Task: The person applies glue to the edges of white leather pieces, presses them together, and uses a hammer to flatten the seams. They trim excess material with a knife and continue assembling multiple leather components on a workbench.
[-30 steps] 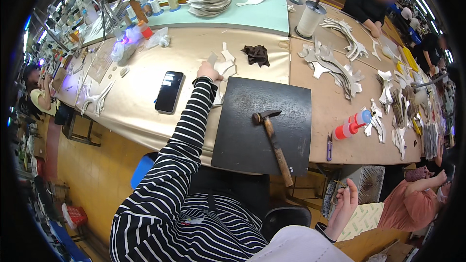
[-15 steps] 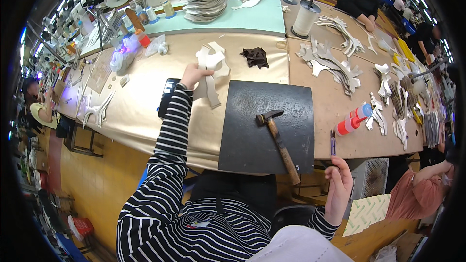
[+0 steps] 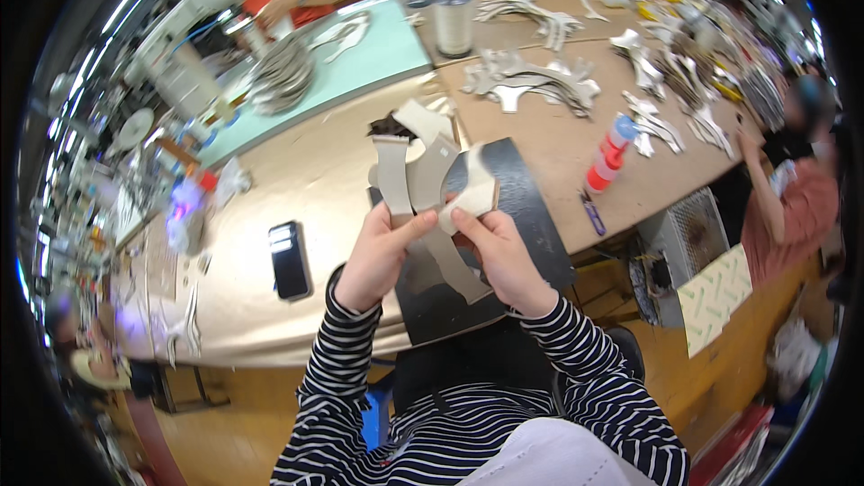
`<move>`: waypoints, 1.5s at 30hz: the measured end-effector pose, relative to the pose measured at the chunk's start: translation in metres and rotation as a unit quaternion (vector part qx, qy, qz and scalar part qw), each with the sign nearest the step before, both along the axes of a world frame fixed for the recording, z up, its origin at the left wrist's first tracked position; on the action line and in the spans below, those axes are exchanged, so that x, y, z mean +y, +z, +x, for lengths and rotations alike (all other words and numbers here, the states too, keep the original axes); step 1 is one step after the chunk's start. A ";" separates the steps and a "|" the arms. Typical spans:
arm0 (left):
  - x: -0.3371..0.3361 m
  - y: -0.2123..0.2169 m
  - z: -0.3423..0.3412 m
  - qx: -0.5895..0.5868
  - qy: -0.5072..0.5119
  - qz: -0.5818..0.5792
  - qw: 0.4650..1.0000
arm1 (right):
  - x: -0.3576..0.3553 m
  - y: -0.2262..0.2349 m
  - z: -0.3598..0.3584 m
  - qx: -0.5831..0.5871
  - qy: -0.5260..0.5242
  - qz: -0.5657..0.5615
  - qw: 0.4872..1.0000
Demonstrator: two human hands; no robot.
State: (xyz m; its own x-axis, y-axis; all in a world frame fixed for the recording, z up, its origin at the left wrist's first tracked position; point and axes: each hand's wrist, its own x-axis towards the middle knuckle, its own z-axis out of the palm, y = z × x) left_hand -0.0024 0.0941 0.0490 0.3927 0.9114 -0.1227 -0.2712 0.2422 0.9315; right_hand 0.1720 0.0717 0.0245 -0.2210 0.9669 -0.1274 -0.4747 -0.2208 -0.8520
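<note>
In front of my body I hold up a curved, branching pale beige shoe-upper piece [image 3: 432,173], with both hands around its middle. My left hand [image 3: 373,256] is closed on its left side, thumb on top. My right hand [image 3: 511,259] pinches its right side, where a paler curved flap stands up. A lower strip of the piece hangs between the hands. Beneath is a black mat [image 3: 535,216], partly covered by hands and piece; no hammer shows on it now. Dark brown scraps [image 3: 389,127] peek out behind the piece.
A phone [image 3: 289,260] lies on the gold table cover to the left. At right are a red bottle [image 3: 610,153] and purple thread snips [image 3: 592,213]. Stacks of similar pieces [image 3: 531,81] and a thread cone [image 3: 453,23] lie farther back. Co-workers sit around the table.
My left hand has brought the piece from the table toward my body. The right hand has come up from the lower right and taken hold of it too. The view has turned rightward.
</note>
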 end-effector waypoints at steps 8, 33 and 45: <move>-0.009 -0.018 0.097 -0.034 -0.059 -0.011 0.998 | -0.027 -0.005 0.074 -0.110 -0.147 0.083 0.979; 0.003 -0.107 0.095 0.442 -0.047 0.314 0.839 | 0.001 -0.016 0.456 0.069 -0.580 0.104 0.805; -0.015 -0.147 0.077 0.568 -0.105 0.403 0.710 | 0.100 -0.077 0.551 0.078 -0.582 0.046 0.808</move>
